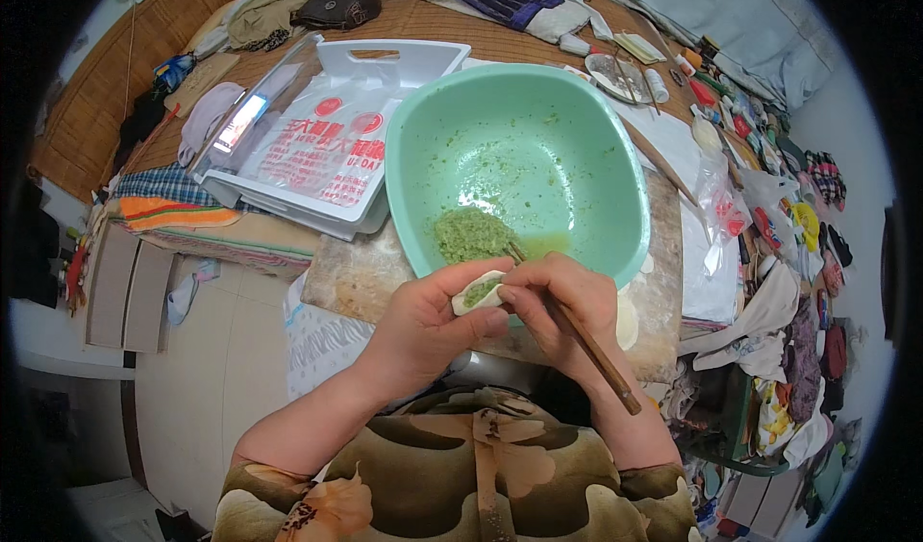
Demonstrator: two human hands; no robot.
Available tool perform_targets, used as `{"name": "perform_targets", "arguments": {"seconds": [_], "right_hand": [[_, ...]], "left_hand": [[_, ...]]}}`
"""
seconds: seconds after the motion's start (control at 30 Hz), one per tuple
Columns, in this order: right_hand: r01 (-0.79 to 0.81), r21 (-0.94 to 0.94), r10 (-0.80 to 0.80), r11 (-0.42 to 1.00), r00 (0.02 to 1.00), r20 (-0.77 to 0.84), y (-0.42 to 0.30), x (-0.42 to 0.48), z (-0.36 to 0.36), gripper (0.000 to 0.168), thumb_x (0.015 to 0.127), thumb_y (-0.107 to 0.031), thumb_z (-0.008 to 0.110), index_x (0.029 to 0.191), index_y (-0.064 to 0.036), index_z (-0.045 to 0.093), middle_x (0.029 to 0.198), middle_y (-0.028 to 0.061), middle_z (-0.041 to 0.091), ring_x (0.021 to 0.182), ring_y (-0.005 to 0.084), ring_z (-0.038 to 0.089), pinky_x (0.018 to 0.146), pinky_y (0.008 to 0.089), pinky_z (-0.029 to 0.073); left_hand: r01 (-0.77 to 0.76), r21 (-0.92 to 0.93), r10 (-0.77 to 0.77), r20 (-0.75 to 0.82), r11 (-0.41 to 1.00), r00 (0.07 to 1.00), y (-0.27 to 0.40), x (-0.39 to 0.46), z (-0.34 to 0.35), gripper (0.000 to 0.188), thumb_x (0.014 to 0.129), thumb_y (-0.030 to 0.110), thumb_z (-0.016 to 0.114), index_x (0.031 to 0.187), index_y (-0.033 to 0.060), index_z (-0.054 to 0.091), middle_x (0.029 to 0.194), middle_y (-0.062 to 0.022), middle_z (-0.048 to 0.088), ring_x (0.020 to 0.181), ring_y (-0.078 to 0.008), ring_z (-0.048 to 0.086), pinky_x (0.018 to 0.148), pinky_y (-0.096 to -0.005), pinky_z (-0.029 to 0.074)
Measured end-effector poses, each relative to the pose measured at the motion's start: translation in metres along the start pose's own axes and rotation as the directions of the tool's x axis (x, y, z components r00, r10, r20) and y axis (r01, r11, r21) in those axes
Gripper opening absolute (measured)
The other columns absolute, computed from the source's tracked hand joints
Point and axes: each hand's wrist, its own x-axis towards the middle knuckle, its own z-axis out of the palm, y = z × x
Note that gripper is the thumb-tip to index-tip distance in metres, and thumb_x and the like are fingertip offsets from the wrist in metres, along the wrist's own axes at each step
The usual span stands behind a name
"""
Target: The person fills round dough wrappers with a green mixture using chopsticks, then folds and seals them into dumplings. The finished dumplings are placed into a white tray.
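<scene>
A dumpling wrapper [479, 294] with green filling in it is held up in front of the bowl, its edges partly folded together. My left hand [425, 311] grips it from the left between thumb and fingers. On the other side, my right hand [559, 300] pinches the wrapper's right edge while also holding wooden chopsticks [588, 343], which slant down to the right. Beyond my hands stands a mint-green plastic bowl [519, 131]. A mound of chopped green filling [472, 235] lies at its near side, with a little liquid beside it.
Beneath the bowl is a floured wooden board [346, 271], with a round flat wrapper [626, 322] at its right. To the left sits a white plastic tray [296, 214] holding printed plastic bags and a lit phone [241, 123]. A rolling pin [660, 160] and a plate [616, 77] lie right of the bowl.
</scene>
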Motion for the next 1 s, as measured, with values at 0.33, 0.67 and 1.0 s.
{"name": "perform_targets", "arguments": {"seconds": [0.33,0.67,1.0], "right_hand": [[0.034,-0.017,-0.034,0.999,0.999,0.001,0.0,-0.003,-0.003,0.016,0.074,0.0,0.071,0.087,-0.006,0.063,0.072,0.0081,0.061,0.059,0.023,0.059,0.051,0.0307,0.046],[-0.035,0.002,0.035,0.999,0.999,0.006,-0.001,0.0,-0.021,0.015,0.075,-0.003,0.072,0.087,-0.005,0.063,0.071,0.0081,0.059,0.057,0.0212,0.057,0.052,0.0294,0.044],[-0.075,0.021,0.067,0.997,0.965,0.255,-0.001,0.006,-0.027,0.021,0.073,-0.006,0.074,0.089,-0.008,0.061,0.071,0.0081,0.054,0.061,0.0236,0.055,0.053,0.0328,0.043]], "left_hand": [[-0.122,0.277,0.134,-0.024,0.953,0.991,-0.001,0.0,0.005,0.035,0.094,0.006,0.052,0.129,0.0025,0.052,0.122,-0.0072,0.057,0.101,-0.0117,0.058,0.083,-0.0252,0.054],[-0.244,0.247,0.271,-0.082,0.938,0.959,0.002,0.001,0.005,0.026,0.096,0.007,0.049,0.118,-0.0007,0.06,0.112,-0.0091,0.064,0.1,-0.0142,0.061,0.083,-0.0251,0.05],[-0.422,0.392,0.438,0.053,0.818,0.897,0.009,0.001,-0.003,0.027,0.097,0.013,0.048,0.114,-0.002,0.062,0.118,-0.0149,0.063,0.108,-0.0197,0.058,0.094,-0.0302,0.045]]}}
